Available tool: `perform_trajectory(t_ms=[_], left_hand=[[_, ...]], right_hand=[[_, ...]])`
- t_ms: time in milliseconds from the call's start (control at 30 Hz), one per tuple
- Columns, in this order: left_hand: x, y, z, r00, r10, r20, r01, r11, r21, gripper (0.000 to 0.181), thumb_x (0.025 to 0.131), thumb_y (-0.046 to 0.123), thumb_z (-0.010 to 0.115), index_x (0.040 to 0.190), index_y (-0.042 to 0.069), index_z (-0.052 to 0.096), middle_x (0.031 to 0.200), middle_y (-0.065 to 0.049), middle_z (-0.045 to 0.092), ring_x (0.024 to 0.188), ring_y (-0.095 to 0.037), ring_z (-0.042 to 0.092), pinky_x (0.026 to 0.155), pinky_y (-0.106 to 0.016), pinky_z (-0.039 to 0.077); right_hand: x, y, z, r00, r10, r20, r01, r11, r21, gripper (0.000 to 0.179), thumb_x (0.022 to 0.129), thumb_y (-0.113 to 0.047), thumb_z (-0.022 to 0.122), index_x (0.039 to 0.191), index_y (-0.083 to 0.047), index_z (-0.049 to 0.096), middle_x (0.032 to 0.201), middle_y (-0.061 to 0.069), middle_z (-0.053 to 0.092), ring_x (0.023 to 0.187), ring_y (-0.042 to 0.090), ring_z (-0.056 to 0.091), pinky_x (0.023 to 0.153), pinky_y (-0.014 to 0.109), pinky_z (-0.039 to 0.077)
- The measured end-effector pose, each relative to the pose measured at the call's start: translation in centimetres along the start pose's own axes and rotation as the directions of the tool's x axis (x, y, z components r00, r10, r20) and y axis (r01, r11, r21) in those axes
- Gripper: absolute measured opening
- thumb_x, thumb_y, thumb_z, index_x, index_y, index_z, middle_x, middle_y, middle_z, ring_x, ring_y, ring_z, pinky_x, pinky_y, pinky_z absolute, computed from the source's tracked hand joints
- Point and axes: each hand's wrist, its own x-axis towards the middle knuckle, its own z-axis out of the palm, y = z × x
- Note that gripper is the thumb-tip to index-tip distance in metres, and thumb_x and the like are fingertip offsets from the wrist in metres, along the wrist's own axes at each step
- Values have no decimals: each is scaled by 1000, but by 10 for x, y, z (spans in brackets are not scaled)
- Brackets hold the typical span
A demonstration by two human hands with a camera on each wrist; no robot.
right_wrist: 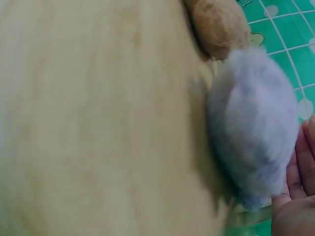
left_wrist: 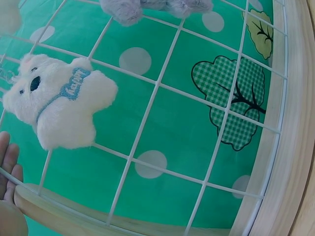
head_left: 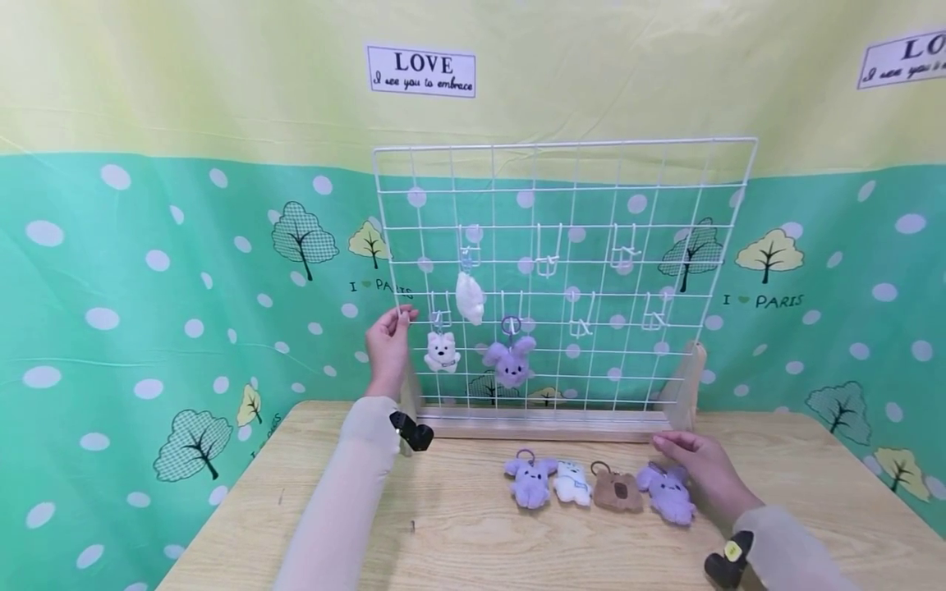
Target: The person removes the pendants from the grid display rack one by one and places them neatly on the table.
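Note:
On the left, my left hand (head_left: 388,345) holds the side wire of an upright white wire grid rack (head_left: 573,144). A white plush dog keychain (head_left: 442,353) hangs closest to that hand; it fills much of the left wrist view. Beside it dangle another white plush keychain (head_left: 470,297), turned away, and a purple bunny keychain (head_left: 512,363). My right hand (head_left: 709,472) is at the table, fingers extended, next to a purple plush keychain (head_left: 668,495). In the right wrist view its fingers lie beside the blurred purple plush (right_wrist: 256,123), not curled round it.
Left of that plush lie a brown plush keychain (head_left: 617,491), a white one (head_left: 572,483) and another purple bunny (head_left: 531,483) on the wooden table (head_left: 458,542). Several bare white hooks, such as one hook (head_left: 548,264), are on the grid. A patterned curtain (head_left: 185,312) stands behind.

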Motion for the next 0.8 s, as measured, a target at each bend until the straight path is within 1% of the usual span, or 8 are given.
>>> perform_trajectory(t_ms=[133,200,300,400,533,633,700,800], left_hand=[[-1,-1,0,1000,-7,-4,7,1000,6,22,96,15,53,113,6,64,112,-9,68,109,-14,61,99,-22,44],[-1,-2,0,1000,-8,-5,8,1000,11,22,96,15,53,113,7,64,111,-9,68,109,-14,60,100,-23,44],[-2,-3,0,1000,-10,-3,10,1000,19,22,97,16,53,114,7,64,112,-8,68,110,-14,60,100,-24,44],[-2,-3,1,1000,-9,-1,9,1000,25,22,97,17,53,113,8,64,112,-7,68,110,-13,60,100,-24,44],[-2,-2,1,1000,-15,5,15,999,32,22,97,18,53,114,9,64,112,-6,68,110,-11,59,100,-23,43],[-2,-1,1,1000,-12,7,12,1000,27,22,97,17,53,114,8,64,112,-7,68,111,-12,59,100,-23,43],[-1,0,0,1000,-5,7,5,1000,21,23,97,17,53,114,7,63,112,-7,68,111,-13,59,100,-23,43],[-1,0,0,1000,1,4,-1,1000,17,23,97,17,53,114,7,64,112,-8,67,112,-13,59,101,-23,43]], right_hand=[[-1,-9,1,1000,10,13,-11,998,63,59,84,-50,65,122,-5,59,113,-5,63,99,2,50,104,46,33],[-2,-15,3,1000,-17,11,16,998,62,59,85,-50,64,122,-5,59,113,-5,64,100,1,52,106,49,31],[-5,-28,9,997,-73,7,72,996,44,56,87,-48,61,121,-4,59,111,-6,67,97,-1,55,106,49,34],[-7,-41,19,991,-135,-13,135,991,-12,54,89,-47,60,119,-2,60,108,-2,69,92,-2,59,99,45,44],[-8,-57,37,980,-196,-36,195,980,-48,47,89,-42,62,114,-2,64,107,5,69,91,2,60,89,34,50],[-5,-68,52,968,-248,-39,246,967,-62,45,88,-42,63,113,-4,65,108,8,69,93,6,61,85,27,50],[-2,-77,62,959,-281,-34,279,959,-56,45,88,-43,63,113,-5,65,109,8,68,96,9,61,85,26,49],[1,-92,78,943,-331,-37,331,944,-17,45,88,-41,64,113,-4,65,109,10,68,98,16,62,83,25,50]])
